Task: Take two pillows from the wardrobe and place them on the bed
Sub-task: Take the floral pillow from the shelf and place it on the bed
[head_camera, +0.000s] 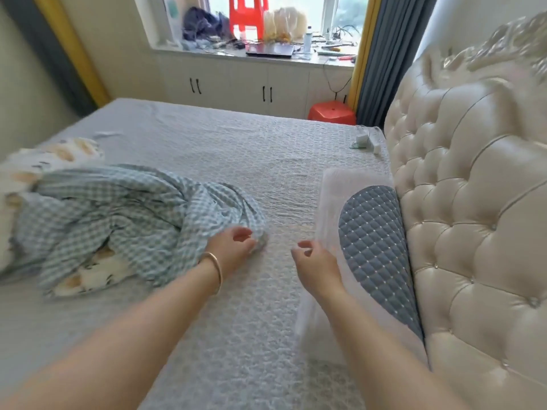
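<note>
Bedroom shot, basically all bed (236,161) with a pale grey quilted cover, and a cream tufted headboard (467,220) running down the right side. One pillow (370,232), white with a blue quilted panel, lies right up against that headboard. On the left there's a crumpled blue checked blanket (118,208). Left hand (233,247), bangle on the wrist, has its fingers curled onto the blanket's edge. Right hand (313,264) sits just beside the pillow's near edge, fingers loosely curled, can't tell if it's gripping anything.
</note>
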The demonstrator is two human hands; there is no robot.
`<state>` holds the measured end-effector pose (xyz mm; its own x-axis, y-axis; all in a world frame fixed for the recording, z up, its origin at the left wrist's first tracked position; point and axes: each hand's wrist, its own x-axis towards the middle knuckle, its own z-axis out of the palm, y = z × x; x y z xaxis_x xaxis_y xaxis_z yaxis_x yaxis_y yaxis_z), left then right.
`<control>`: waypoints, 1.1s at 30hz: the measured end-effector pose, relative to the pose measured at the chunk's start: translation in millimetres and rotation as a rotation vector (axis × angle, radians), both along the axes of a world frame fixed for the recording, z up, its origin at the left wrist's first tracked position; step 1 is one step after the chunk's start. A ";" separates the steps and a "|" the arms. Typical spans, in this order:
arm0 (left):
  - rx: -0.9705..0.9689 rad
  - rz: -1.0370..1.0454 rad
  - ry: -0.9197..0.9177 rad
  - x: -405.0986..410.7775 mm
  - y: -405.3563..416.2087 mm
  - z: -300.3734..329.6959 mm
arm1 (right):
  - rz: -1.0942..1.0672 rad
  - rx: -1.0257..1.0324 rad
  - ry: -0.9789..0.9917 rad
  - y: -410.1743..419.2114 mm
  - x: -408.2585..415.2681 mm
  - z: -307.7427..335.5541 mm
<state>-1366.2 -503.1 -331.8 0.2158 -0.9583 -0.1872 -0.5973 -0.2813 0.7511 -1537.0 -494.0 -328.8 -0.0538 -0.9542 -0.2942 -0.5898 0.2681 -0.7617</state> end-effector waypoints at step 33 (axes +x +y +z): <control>-0.295 1.395 -0.003 608.2 531.4 137.3 | 1.202 -0.028 -0.198 370.5 733.1 132.4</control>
<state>-758.0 28.3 -194.5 0.9993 0.0328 -0.0198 0.0329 -0.4666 0.8839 -803.9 -123.6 -196.4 0.9116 -0.3717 -0.1755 -0.3241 -0.3871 -0.8632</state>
